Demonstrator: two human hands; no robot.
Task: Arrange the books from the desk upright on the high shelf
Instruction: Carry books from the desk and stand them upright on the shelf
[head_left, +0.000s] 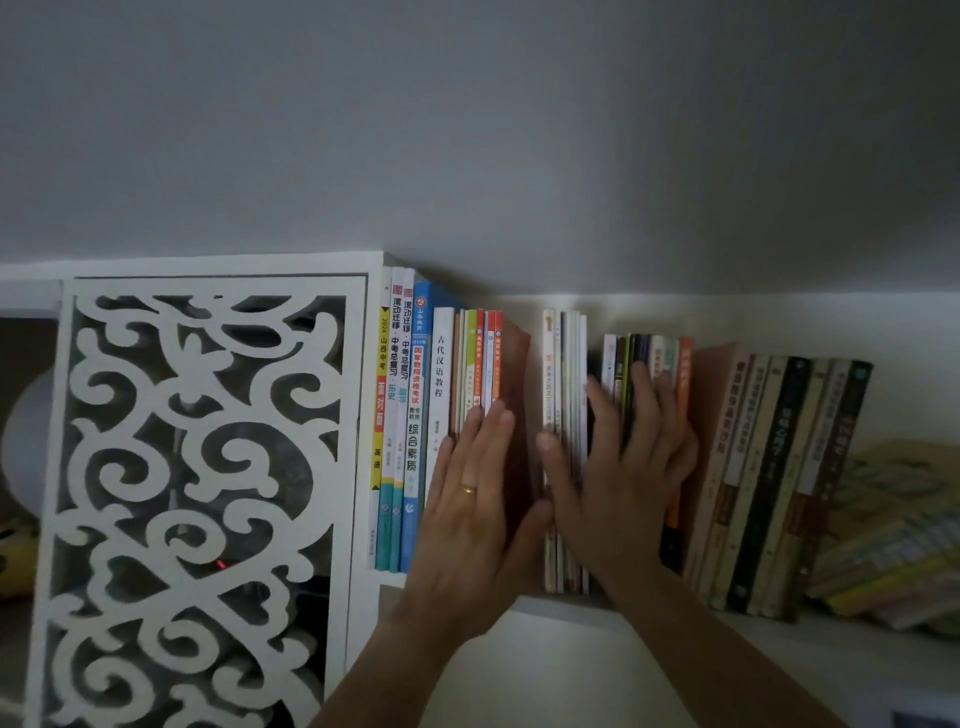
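Upright books fill the high white shelf (561, 605). At the left stand tall study guides (397, 415), then a white book (441, 374) and thin red-orange spines (485, 358). My left hand (470, 509), fingers straight, presses flat on this left group, beside a reddish-brown book (517, 395). A narrow dark gap separates it from the thin white books (569, 374). With its fingers spread, my right hand (618, 467) presses on those and the small dark books (631, 358) behind. Further right, brown and black books (769, 467) lean left.
A white carved lattice panel (197, 493) closes the cabinet left of the books. At the far right a stack of yellow-green books (893, 540) lies flat on the shelf. The grey wall rises above.
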